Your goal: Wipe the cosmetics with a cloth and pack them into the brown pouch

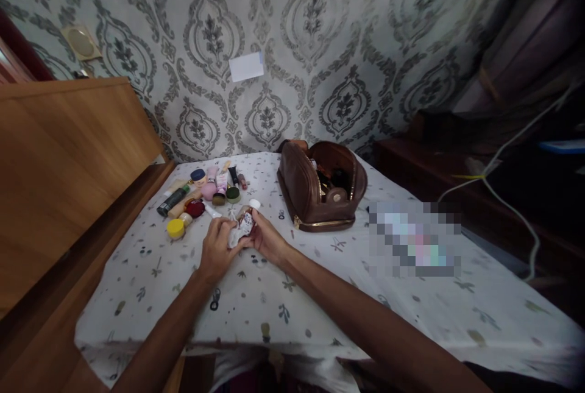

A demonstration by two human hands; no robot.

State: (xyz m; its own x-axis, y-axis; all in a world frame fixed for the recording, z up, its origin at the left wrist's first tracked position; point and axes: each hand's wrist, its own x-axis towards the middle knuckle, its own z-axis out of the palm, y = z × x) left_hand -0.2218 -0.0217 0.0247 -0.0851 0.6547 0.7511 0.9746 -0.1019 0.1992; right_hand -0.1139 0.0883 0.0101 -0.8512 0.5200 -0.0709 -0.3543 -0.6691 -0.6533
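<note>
Nearest you: your two bare forearms (342,300), reaching in over the near edge of a bench (320,286) draped in white cloth with a small plant print. Wrists turned inward, hands meeting above the cloth. Your right hand (269,239) is wrapped round a small red-brown bottle with a white cap (247,220), thumb near the cap, bottle leaning. Your left hand (216,248) pinches a crumpled white tissue (236,234) against the bottle, fingers curled, grip narrow. Finger contact under the tissue: can't tell.

Step in hand, by my reading: wiping the bottle. Next move would call for a steady right hold and a slow turn, so the tissue reaches the other faces.

Outward, left: a loose cluster of cosmetics, a yellow round-lidded jar (175,228) closest to you, a dark green cylinder (173,201) on its side beyond. Right of the bottle: a brown leather bag with a gold zip (297,183), mouth open, contents dark. Farther right, a pixelated object (415,237); can't tell what. Behind, grey patterned wallpaper (315,21).
</note>
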